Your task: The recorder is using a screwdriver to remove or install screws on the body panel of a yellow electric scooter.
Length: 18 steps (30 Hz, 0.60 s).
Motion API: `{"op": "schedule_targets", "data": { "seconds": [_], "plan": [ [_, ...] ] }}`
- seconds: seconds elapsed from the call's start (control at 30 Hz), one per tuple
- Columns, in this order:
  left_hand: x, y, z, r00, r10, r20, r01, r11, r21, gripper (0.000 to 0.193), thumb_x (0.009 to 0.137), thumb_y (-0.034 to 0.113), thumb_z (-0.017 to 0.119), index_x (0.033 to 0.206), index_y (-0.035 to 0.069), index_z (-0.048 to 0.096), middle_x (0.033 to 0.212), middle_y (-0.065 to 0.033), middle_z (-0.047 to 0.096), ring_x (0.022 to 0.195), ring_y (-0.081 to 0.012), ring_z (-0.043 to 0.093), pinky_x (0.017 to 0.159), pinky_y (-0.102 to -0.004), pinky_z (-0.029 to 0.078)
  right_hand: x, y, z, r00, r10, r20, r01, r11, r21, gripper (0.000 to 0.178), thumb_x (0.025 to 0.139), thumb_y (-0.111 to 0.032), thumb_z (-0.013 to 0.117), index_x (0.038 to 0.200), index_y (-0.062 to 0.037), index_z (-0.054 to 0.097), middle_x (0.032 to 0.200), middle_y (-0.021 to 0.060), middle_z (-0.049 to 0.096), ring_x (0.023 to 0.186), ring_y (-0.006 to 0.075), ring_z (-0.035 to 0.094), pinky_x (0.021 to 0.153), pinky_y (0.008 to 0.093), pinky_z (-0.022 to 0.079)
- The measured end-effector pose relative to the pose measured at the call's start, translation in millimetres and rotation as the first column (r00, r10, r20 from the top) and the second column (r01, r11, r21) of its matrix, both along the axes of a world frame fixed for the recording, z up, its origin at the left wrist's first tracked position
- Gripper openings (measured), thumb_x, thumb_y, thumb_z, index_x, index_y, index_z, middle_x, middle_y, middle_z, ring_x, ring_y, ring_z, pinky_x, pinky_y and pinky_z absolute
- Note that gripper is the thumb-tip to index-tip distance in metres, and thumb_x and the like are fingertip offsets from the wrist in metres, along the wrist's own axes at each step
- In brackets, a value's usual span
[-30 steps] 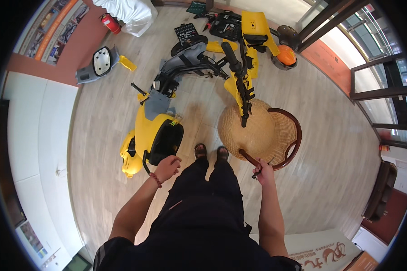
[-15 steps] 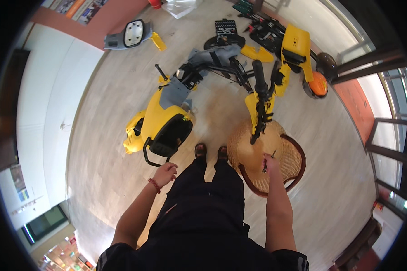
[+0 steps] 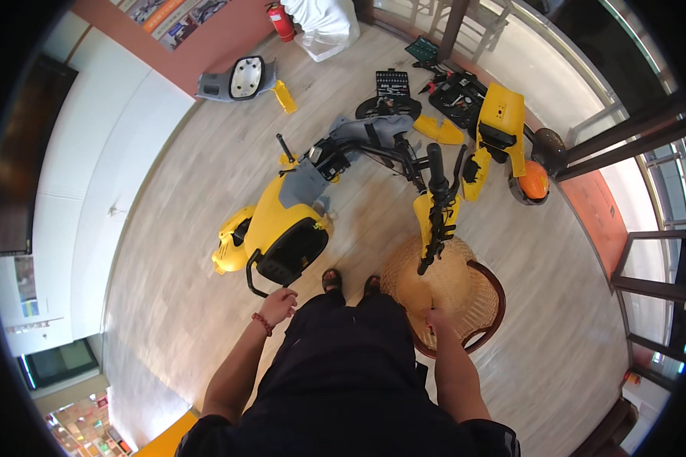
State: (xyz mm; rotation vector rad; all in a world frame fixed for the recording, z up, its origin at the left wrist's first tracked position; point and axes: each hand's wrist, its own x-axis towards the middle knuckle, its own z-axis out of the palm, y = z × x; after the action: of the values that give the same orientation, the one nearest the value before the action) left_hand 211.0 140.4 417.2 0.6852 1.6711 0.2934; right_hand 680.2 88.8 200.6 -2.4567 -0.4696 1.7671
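My right hand (image 3: 440,320) is closed around a small, thin dark tool, its exact kind too small to make out. It is above the edge of a wide straw hat (image 3: 408,286), which rests on a round-backed wooden chair (image 3: 497,293). My left hand (image 3: 280,303) hangs beside the black rear rail (image 3: 253,276) of a yellow scooter (image 3: 270,228); its fingers are loosely bent, with nothing visible in them. Some of the scooter's panels are off, baring the dark frame (image 3: 347,145). Its black handlebar (image 3: 437,183) reaches over the hat.
Yellow panels (image 3: 438,129) and a socket set (image 3: 392,82) lie on the floor beyond the scooter. An open toolbox (image 3: 457,99) and an orange helmet (image 3: 533,181) are at the right. A scooter seat (image 3: 247,78) lies far left, near a fire extinguisher (image 3: 280,21).
My right hand has drawn back toward me and slightly left with the tool. My left hand stays by the rear rail. The view has tilted up, showing more of the far floor.
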Motion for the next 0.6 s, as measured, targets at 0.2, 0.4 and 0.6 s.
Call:
{"op": "schedule_targets", "data": {
  "seconds": [0.2, 0.4, 0.6],
  "plan": [
    [8, 46, 33, 0.995, 0.029, 0.097, -0.049, 0.978, 0.201, 0.020, 0.093, 0.015, 0.050, 0.103, 0.000, 0.060, 0.077, -0.0030, 0.058, 0.059, -0.0087, 0.054, 0.055, -0.0218, 0.045, 8, -18, -20, 0.996, -0.059, -0.072, 0.064, 0.996, 0.058, 0.018, 0.080, -0.017, 0.064, 0.074, -0.0001, 0.060, 0.057, 0.0071, 0.050, 0.046, 0.0192, 0.046, 0.043, 0.0358, 0.038],
    [9, 85, 272, 0.918, -0.211, -0.335, 0.380, 0.234, 0.895, 0.007, 0.082, 0.004, 0.057, 0.086, 0.001, 0.062, 0.076, -0.0043, 0.058, 0.066, -0.0151, 0.053, 0.057, -0.0264, 0.042, 29, -28, -16, 0.984, -0.159, -0.084, 0.171, 0.971, 0.168, 0.015, 0.079, -0.014, 0.062, 0.077, 0.0008, 0.065, 0.057, 0.0087, 0.052, 0.047, 0.0211, 0.049, 0.041, 0.0354, 0.036],
    [69, 18, 459, 0.586, -0.701, -0.408, -0.252, -0.636, 0.730, 0.028, 0.080, 0.006, 0.060, 0.056, 0.010, 0.046, 0.051, 0.0076, 0.036, 0.041, -0.0044, 0.034, 0.039, -0.0196, 0.021, 39, -17, -19, 0.997, -0.071, -0.006, 0.071, 0.995, 0.067, 0.020, 0.080, -0.016, 0.059, 0.069, 0.0007, 0.060, 0.056, 0.0111, 0.053, 0.046, 0.0218, 0.050, 0.040, 0.0376, 0.036]
  ]
}}
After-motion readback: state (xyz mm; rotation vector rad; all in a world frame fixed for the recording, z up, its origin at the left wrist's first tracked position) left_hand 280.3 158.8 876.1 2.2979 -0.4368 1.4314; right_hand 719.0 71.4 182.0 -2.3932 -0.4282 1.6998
